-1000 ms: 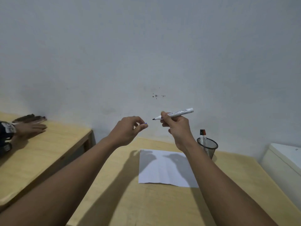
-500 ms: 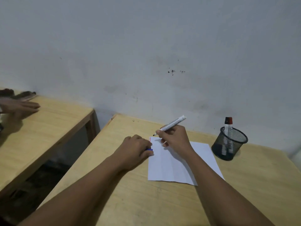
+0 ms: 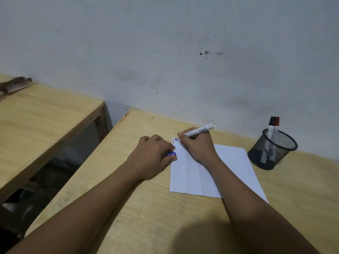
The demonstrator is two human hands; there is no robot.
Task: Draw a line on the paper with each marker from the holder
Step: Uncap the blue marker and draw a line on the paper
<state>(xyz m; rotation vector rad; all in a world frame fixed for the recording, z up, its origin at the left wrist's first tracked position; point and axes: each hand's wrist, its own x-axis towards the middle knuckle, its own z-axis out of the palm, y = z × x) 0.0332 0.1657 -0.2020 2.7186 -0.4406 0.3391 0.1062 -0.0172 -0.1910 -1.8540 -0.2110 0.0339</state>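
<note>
The right hand [image 3: 197, 145] grips a white marker [image 3: 199, 130] with printed lettering along its barrel, uncapped, its dark tip touching the far left corner of the paper [image 3: 227, 167], just beside a short red line [image 3: 172, 140] drawn along that edge. The left hand [image 3: 154, 156] is clenched around a blue cap [image 3: 171, 154] and rests on the paper's left edge. The white sheet lies flat on the wooden bench [image 3: 146, 208], near its far edge. Towards the far right corner stands a black mesh holder [image 3: 272, 150] with a red-capped marker [image 3: 273, 131] upright inside.
</note>
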